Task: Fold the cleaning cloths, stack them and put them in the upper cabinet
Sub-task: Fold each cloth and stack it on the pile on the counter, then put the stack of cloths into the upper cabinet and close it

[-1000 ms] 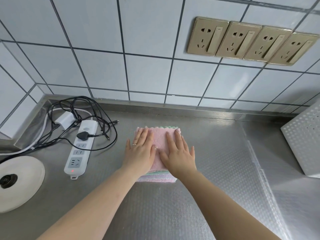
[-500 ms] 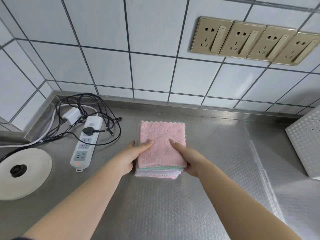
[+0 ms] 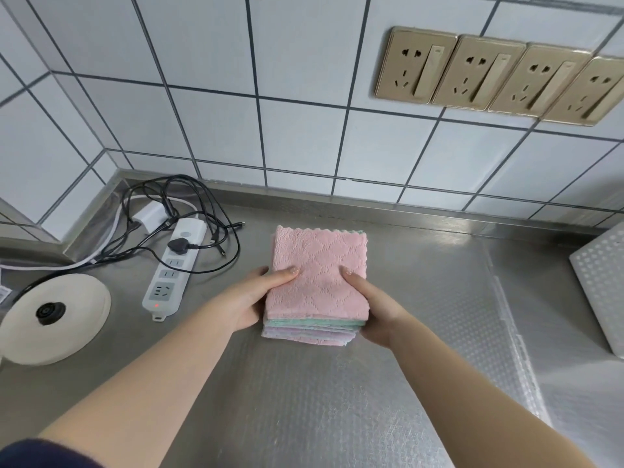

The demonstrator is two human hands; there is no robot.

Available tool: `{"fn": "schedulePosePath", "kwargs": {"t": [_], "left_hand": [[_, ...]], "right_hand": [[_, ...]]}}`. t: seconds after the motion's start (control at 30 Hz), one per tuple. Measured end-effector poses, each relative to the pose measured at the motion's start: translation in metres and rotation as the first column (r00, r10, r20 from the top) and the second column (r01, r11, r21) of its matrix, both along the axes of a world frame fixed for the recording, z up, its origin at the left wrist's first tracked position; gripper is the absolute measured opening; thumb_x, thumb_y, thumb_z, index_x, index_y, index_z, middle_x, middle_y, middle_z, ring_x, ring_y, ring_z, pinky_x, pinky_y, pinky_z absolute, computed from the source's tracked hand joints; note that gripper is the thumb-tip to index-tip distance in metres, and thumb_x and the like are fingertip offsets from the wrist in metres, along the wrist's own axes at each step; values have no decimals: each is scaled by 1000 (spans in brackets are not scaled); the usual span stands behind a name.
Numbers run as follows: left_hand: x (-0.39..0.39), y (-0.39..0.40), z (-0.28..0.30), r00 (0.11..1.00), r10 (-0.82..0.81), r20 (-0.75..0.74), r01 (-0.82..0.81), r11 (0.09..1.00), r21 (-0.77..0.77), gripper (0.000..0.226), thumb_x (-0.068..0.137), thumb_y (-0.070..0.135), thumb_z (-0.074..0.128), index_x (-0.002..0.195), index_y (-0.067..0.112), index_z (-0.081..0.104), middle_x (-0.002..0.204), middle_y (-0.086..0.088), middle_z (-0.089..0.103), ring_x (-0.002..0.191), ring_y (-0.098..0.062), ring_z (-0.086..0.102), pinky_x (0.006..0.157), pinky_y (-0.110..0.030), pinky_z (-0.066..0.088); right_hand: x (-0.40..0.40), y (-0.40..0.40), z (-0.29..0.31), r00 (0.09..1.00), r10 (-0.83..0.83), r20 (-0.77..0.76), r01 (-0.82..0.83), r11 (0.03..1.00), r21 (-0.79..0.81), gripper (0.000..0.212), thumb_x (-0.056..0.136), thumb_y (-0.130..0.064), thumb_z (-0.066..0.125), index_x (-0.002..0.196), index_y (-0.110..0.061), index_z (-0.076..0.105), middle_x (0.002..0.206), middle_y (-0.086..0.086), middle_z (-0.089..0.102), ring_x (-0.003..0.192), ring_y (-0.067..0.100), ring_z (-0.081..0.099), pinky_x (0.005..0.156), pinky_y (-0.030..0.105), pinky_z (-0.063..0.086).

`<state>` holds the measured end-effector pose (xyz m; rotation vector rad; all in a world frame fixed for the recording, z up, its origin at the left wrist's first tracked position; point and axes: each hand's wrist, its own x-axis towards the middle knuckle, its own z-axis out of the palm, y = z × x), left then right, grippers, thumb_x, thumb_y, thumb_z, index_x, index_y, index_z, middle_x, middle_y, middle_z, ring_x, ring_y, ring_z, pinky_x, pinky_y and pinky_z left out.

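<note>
A stack of folded cleaning cloths (image 3: 320, 275), pink on top with green and lilac layers below, is held just above the steel counter (image 3: 304, 400). My left hand (image 3: 251, 298) grips the stack's left side, thumb on top and fingers hidden underneath. My right hand (image 3: 374, 309) grips the right side the same way. The upper cabinet is out of view.
A white power strip (image 3: 174, 268) with tangled black cables (image 3: 189, 211) lies to the left. A round white kettle base (image 3: 55, 319) sits at the far left. A white perforated rack (image 3: 604, 285) stands at the right edge. Four gold wall sockets (image 3: 496, 76) are on the tiled wall.
A second ago both hands pressed flat on the stack. They then moved to its sides and took hold of it, and the stack has come up off the counter toward me.
</note>
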<state>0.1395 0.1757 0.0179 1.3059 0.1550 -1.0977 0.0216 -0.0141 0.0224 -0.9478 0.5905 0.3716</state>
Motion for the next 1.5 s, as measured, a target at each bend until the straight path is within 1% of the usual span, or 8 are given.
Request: {"fn": "schedulePosePath", "kwargs": {"t": [0.17,0.3,0.53,0.9,1.1,1.2,1.37,1.5], "left_hand": [[-17,7,11,1000,-4,16,5,999,-53,112,53,32,89,144,23,25,130,-9,57,109,-22,63,91,-40,52],[-49,21,26,1000,-30,3,30,996,-80,80,63,25,79,133,18,41,122,-10,63,104,-21,66,75,-32,58],[-52,65,49,990,-141,14,142,986,-93,107,28,33,96,125,19,51,112,-6,70,101,-19,67,72,-29,58],[-30,124,66,814,-579,41,581,810,-86,112,18,33,96,119,12,53,101,-7,73,88,-19,71,60,-26,57],[-56,147,62,605,-794,51,795,601,-79,113,29,38,95,130,17,46,114,-4,69,102,-19,67,70,-27,57],[-72,151,59,564,-824,50,824,558,-100,112,27,36,95,127,19,48,111,-3,70,98,-18,68,67,-26,57],[-129,148,62,362,-931,43,926,354,-133,113,31,35,95,132,18,46,115,-5,68,101,-18,67,69,-25,57],[-175,151,64,229,-969,97,966,215,-141,108,38,33,94,132,21,41,120,-5,65,103,-19,66,74,-27,57]], "right_hand": [[-23,2,7,998,7,64,-9,999,39,70,79,-50,69,138,-21,43,131,7,59,121,26,57,105,46,40],[-42,13,20,997,54,59,-61,992,113,59,83,-48,63,133,-18,50,129,9,61,119,26,58,107,45,38],[-60,61,28,987,63,148,-69,997,39,66,84,-40,64,141,-26,35,135,5,56,122,25,56,96,42,50],[-105,177,36,948,-282,151,294,954,-65,74,77,-41,71,139,-38,31,135,-1,56,120,22,58,99,44,48],[-166,268,42,790,-612,17,612,789,-57,85,65,-48,76,138,-31,35,127,-2,62,107,16,65,74,27,57],[-187,293,47,723,-691,16,690,721,-66,84,67,-46,75,138,-31,34,129,-1,60,110,17,64,78,28,57],[-241,347,46,447,-892,68,894,444,-57,107,44,-53,88,135,-30,38,131,3,59,114,20,62,84,30,56],[-278,389,46,293,-951,96,956,288,-64,108,48,-57,85,140,-33,33,136,1,55,120,20,57,94,33,52]]}}
